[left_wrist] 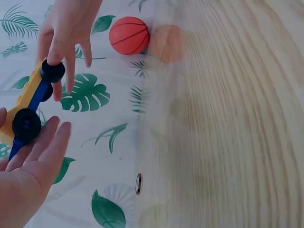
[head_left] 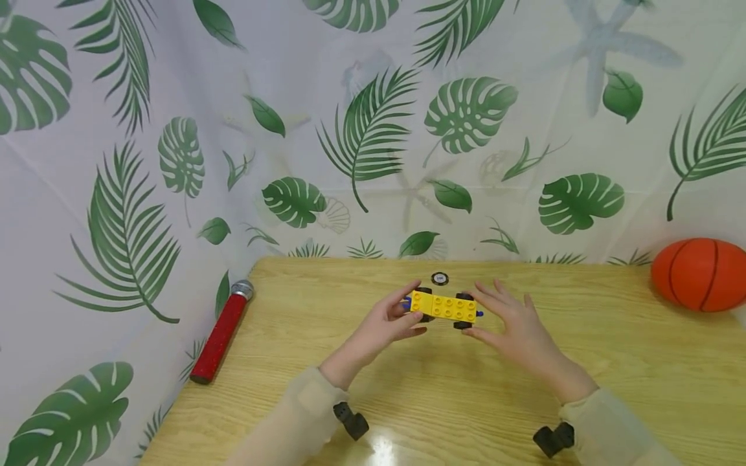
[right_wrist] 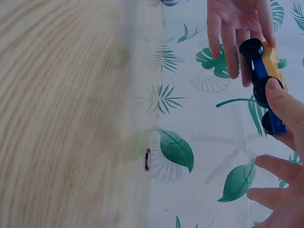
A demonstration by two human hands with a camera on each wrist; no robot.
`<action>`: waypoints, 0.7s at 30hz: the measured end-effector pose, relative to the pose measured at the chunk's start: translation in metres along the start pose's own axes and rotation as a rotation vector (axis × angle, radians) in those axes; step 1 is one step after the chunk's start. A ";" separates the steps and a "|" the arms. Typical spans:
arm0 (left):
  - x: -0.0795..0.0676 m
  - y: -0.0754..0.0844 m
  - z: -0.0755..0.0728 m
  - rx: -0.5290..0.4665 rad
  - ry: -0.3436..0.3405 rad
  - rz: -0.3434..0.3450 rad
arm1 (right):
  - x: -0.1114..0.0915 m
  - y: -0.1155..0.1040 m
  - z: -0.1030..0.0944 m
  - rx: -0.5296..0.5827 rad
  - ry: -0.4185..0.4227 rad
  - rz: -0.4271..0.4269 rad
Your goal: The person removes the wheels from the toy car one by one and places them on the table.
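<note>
A toy building-brick car (head_left: 449,306) with a yellow studded top, blue base and black wheels is held above the wooden table. My left hand (head_left: 381,320) grips its left end, thumb at the yellow side and fingers beneath. At the other end, my right hand (head_left: 515,327) pinches the car by its wheels, other fingers spread away. Both wrist views show the car from the side, its blue chassis (left_wrist: 40,96) between the wheels. In the right wrist view my right thumb (right_wrist: 280,99) presses on a black wheel.
Behind the car lies a round black-and-white chip (head_left: 440,278) near the table's back edge. A red microphone (head_left: 223,333) is at the left edge, and an orange toy basketball (head_left: 699,275) sits at the far right. A leaf-patterned cloth (head_left: 373,233) hangs behind the table (head_left: 466,401).
</note>
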State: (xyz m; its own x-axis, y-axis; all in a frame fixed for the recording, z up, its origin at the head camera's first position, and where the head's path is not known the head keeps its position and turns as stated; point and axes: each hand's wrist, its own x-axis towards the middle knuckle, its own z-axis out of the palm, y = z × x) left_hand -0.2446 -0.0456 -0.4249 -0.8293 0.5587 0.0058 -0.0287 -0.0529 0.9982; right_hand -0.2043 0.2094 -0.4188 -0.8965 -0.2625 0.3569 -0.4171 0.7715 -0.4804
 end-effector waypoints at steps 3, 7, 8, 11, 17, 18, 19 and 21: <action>0.001 0.002 0.005 -0.190 0.036 -0.011 | 0.002 -0.003 0.000 0.039 0.044 -0.002; 0.002 0.001 0.011 -0.381 0.071 -0.004 | 0.002 -0.009 0.001 0.054 0.107 -0.008; 0.002 0.001 0.013 -0.414 0.072 0.002 | 0.002 -0.011 0.001 0.053 0.119 -0.009; 0.002 0.001 0.017 -0.481 0.068 0.023 | 0.002 -0.013 0.002 0.046 0.160 -0.024; 0.003 0.003 0.023 -0.556 0.067 0.031 | 0.004 -0.013 0.002 0.049 0.211 -0.049; 0.003 0.003 0.024 -0.572 0.070 0.027 | 0.005 -0.013 0.003 0.048 0.223 -0.056; 0.003 0.004 0.025 -0.587 0.072 0.024 | 0.005 -0.013 0.003 0.049 0.233 -0.060; 0.004 0.004 0.027 -0.609 0.076 0.026 | 0.006 -0.014 0.004 0.051 0.259 -0.071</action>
State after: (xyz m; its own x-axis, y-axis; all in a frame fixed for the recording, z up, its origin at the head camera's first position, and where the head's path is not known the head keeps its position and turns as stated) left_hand -0.2326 -0.0214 -0.4195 -0.8707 0.4918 0.0029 -0.3033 -0.5415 0.7841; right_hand -0.2043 0.1942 -0.4133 -0.7996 -0.1532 0.5807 -0.4906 0.7244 -0.4843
